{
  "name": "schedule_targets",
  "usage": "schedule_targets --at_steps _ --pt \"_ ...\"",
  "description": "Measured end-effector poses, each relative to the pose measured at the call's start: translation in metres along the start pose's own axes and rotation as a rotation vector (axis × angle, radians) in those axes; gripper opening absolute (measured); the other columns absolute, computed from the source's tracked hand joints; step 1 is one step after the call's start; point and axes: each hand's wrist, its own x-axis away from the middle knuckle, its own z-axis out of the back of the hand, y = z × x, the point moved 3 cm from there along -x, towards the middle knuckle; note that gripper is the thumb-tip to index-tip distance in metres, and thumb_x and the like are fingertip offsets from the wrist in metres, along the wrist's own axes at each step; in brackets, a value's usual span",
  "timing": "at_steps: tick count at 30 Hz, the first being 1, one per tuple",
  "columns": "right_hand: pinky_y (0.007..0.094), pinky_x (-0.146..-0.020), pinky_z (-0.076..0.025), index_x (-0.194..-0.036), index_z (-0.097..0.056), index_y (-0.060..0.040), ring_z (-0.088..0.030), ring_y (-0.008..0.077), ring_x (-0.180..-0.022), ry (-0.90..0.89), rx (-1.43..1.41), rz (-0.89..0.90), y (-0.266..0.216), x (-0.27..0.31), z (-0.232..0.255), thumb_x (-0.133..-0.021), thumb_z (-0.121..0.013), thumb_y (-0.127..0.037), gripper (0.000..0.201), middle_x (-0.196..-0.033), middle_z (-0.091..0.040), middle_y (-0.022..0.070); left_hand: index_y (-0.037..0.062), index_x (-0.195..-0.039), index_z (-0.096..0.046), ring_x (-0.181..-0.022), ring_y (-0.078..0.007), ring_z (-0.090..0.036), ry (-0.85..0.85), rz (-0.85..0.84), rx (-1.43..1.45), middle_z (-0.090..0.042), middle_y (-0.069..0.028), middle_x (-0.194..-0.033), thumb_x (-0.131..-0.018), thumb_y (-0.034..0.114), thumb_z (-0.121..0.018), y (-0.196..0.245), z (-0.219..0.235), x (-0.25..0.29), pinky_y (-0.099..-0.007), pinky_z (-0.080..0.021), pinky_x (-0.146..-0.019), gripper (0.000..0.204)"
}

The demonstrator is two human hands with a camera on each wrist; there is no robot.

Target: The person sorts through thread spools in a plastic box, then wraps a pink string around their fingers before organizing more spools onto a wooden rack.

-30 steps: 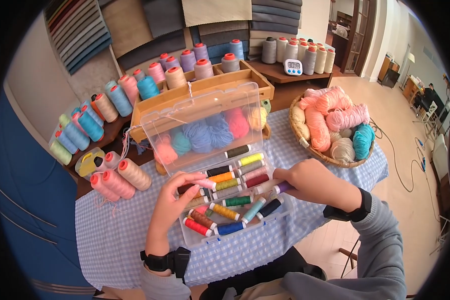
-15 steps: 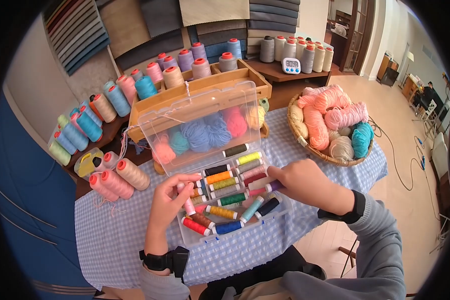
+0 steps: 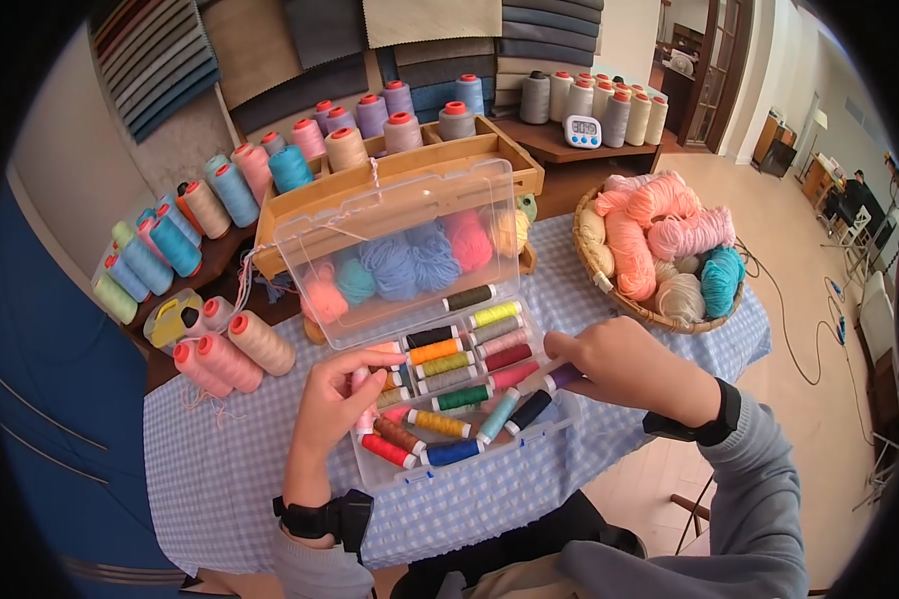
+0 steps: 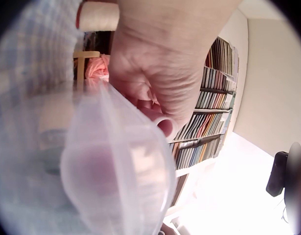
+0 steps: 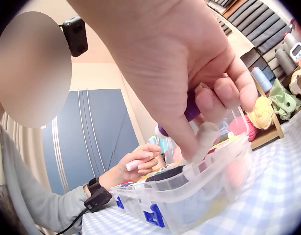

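Observation:
A clear plastic box (image 3: pixel 400 477) with its lid raised holds several spools of thread in its rows and loose at its front. My left hand (image 3: pixel 325 399), over the box's left side, holds a light pink thread spool (image 3: pixel 365 399) between thumb and fingers; the spool's hollow end shows in the left wrist view. At the box's right edge my right hand (image 3: pixel 624 364) grips a purple thread spool (image 5: pixel 192 108). A hot pink spool (image 3: pixel 514 374) lies just left of it, below a dark red spool (image 3: pixel 508 356). Green (image 3: pixel 462 397) and black (image 3: pixel 529 410) spools lie nearby.
Behind the lid stands a wooden rack (image 3: pixel 449 165) with yarn and thread cones. A wicker basket of yarn (image 3: pixel 609 285) sits at the right. Pink and beige cones (image 3: pixel 260 342) stand to the left on the checked cloth (image 3: pixel 220 479).
The light pink spool in my left hand has tipped from sideways to nearly upright, lower at the box's left. The hot pink spool now shows uncovered beside my right hand, which keeps the purple spool.

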Motion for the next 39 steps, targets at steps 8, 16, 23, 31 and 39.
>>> schedule_targets --at_steps 8,16,23,31,39 --pt "0.04 -0.047 -0.043 -0.089 -0.049 -0.0048 -0.057 0.0303 -0.054 0.066 -0.044 0.065 -0.012 -0.007 -0.016 -0.068 -0.065 -0.015 0.028 -0.055 -0.054 0.0112 0.0013 -0.101 -0.063 -0.051 0.0002 -0.035 -0.03 -0.03 -0.027 -0.041 0.0074 -0.061 -0.081 -0.001 -0.053 -0.003 -0.001 -0.001 -0.0147 -0.028 -0.047 0.022" --pt "0.042 -0.048 -0.042 -0.095 -0.047 -0.0027 -0.057 0.0335 -0.055 -0.038 -0.121 0.083 -0.013 -0.013 -0.012 -0.069 -0.065 -0.014 0.033 -0.056 -0.054 0.0132 0.0014 -0.101 -0.063 -0.051 0.0003 -0.035 -0.042 -0.015 -0.02 -0.04 0.008 -0.059 -0.081 -0.001 -0.053 0.0 -0.002 0.0 -0.0153 -0.025 -0.047 0.022" --pt "0.0393 -0.049 -0.045 -0.083 -0.057 -0.0022 -0.058 0.0316 -0.056 -0.057 -0.004 -0.013 -0.019 -0.019 -0.016 -0.069 -0.065 -0.025 0.028 -0.057 -0.056 0.0132 0.0011 -0.1 -0.063 -0.05 0.0004 -0.036 -0.053 -0.011 0.013 -0.039 0.0075 -0.057 -0.082 0.0 -0.053 0.0 -0.002 0.0 -0.0152 -0.026 -0.047 0.021" --pt "0.0366 -0.048 -0.045 -0.061 -0.061 -0.0064 -0.059 0.0286 -0.054 -0.101 0.129 -0.091 -0.017 -0.015 -0.018 -0.068 -0.065 -0.032 0.027 -0.056 -0.057 0.0112 0.0023 -0.1 -0.063 -0.051 0.0 -0.035 -0.061 -0.043 -0.034 -0.038 0.0075 -0.056 -0.083 0.002 -0.053 -0.001 -0.001 -0.001 -0.0154 -0.03 -0.052 0.02" --pt "0.0377 -0.053 -0.045 -0.07 -0.063 -0.0081 -0.058 0.0305 -0.057 -0.075 -0.034 -0.177 -0.009 -0.009 -0.006 -0.069 -0.065 -0.032 0.024 -0.059 -0.057 0.0124 0.0023 -0.098 -0.064 -0.054 -0.0017 -0.032 -0.059 -0.058 -0.026 -0.036 0.008 -0.056 -0.082 0.004 -0.054 0.0 0.0 -0.001 -0.0171 -0.035 -0.061 0.018"
